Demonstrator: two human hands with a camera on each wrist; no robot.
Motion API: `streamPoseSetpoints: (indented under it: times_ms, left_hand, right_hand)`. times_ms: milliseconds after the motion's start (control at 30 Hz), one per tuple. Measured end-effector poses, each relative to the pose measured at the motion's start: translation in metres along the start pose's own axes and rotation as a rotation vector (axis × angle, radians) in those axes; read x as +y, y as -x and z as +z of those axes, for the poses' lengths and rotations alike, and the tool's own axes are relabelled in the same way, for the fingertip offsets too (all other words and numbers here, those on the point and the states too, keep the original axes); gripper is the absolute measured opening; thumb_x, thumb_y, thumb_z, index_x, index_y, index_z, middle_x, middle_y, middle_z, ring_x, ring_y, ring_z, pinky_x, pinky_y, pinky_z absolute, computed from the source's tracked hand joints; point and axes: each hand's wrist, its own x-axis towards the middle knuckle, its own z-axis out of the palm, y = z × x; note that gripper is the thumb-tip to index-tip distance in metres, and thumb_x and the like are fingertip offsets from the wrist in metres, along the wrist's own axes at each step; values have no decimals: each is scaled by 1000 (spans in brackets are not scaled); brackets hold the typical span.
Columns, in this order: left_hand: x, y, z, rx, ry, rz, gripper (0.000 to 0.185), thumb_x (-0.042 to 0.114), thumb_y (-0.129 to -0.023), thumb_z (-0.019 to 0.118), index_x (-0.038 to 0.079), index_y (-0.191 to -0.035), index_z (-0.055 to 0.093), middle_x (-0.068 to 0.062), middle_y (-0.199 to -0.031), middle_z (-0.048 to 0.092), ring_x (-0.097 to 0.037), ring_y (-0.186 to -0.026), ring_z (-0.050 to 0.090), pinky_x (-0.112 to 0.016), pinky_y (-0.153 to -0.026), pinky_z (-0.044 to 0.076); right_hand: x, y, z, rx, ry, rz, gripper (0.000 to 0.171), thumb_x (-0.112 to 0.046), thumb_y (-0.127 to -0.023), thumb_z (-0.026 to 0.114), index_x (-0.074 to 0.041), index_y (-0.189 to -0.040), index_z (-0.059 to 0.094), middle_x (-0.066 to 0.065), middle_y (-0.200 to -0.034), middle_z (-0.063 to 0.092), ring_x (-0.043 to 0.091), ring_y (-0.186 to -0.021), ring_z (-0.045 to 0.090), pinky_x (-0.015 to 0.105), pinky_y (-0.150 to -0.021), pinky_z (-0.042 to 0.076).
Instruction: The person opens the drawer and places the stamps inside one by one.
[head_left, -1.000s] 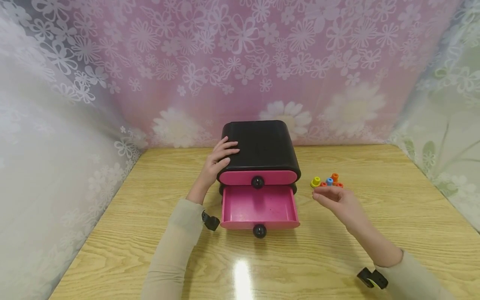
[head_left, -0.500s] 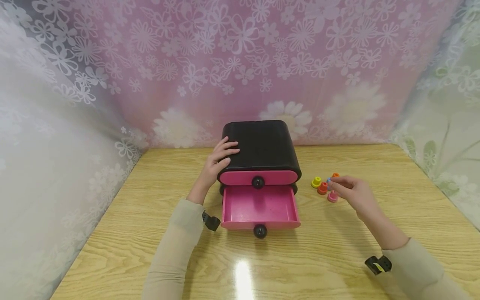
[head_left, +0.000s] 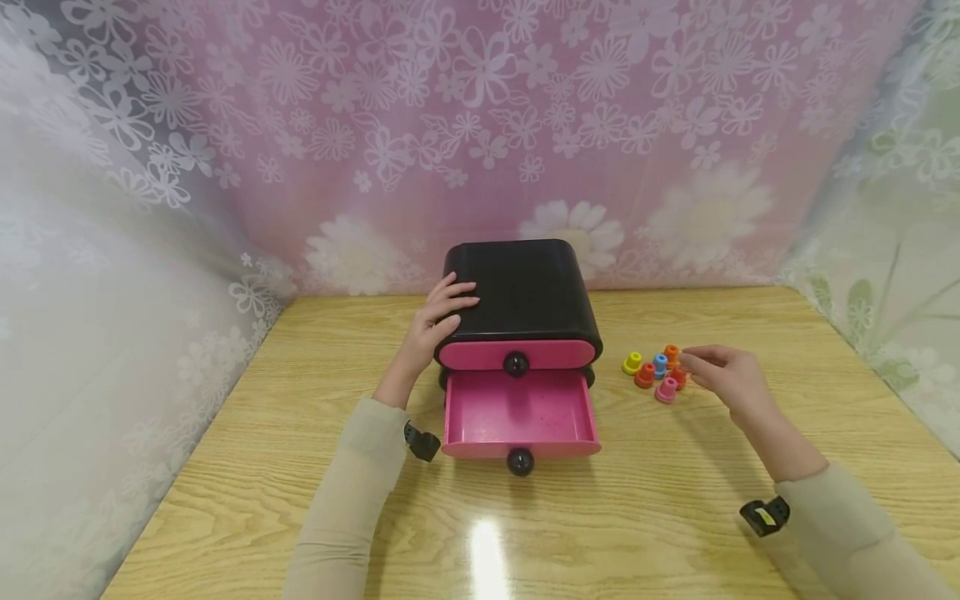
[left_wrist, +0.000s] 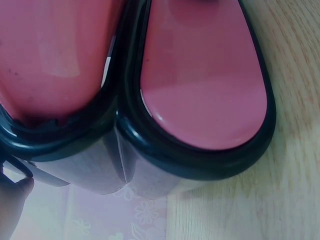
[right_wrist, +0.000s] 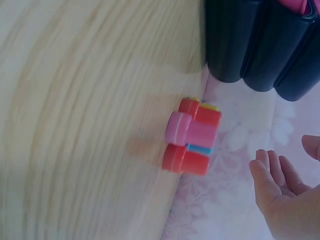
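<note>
My left hand (head_left: 432, 327) rests on the left edge of a black drawer box (head_left: 519, 287), fingers lying over its top. The box's upper pink drawer (head_left: 480, 356) is closed, while the pink drawer below it (head_left: 517, 450) is pulled out and holds nothing visible. My right hand (head_left: 729, 382) hovers beside a small cluster of flanged plastic pegs, with nothing in its fingers. These are a yellow peg (head_left: 632, 362), a blue peg (head_left: 660, 365), an orange peg (head_left: 671, 356), a pink peg (head_left: 666, 391) and two red pegs (head_left: 644, 377). In the right wrist view, thumb and fingers stand apart.
A wooden table (head_left: 300, 500) carries everything. Flowered cloth (head_left: 480, 125) hangs behind it and along both sides. The black knob (head_left: 521, 462) of the pulled-out drawer juts toward the front.
My right hand has moved to the right, from in front of the pegs to beside them, uncovering the pink peg and others. My left hand and the box stay put.
</note>
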Motion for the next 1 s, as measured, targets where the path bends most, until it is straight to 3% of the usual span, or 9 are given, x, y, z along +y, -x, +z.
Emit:
streamPoseSetpoints:
  times_ms: [133,300,600,1000]
  left_hand:
    - [0,0,0,-1,-2,4,32,-5,-80,39,-22,-104,52,-38,-118,40,-49,-124,12,-46,-104,8]
    - [-1,-1,-1,-4,-5,-3,33,-4,-80,39,-22,-104,52,-37,-119,40,-48,-125,12,-46,-104,9]
    - [0,0,-1,-6,-6,-7,33,-4,-79,39,-22,-104,51,-38,-119,39,-49,-125,12,-47,-103,8]
    - [1,0,0,-7,3,-4,33,-4,-80,39,-22,-104,51,-38,-119,39,-50,-124,11,-48,-103,8]
  right_hand:
    - [3,-4,-2,1,87,3,59,-38,-88,47,12,-120,46,28,-114,50,14,-89,57,27,-76,48]
    - [7,-10,-5,5,202,18,60,-41,-88,46,10,-119,48,31,-118,45,42,-103,44,52,-82,39]
    - [20,-23,-9,-27,343,0,57,-38,-88,48,12,-115,50,33,-112,49,45,-99,47,51,-76,42]
    - [37,-35,-10,-62,415,-3,54,-34,-84,57,14,-109,53,29,-103,56,40,-91,52,43,-69,47]
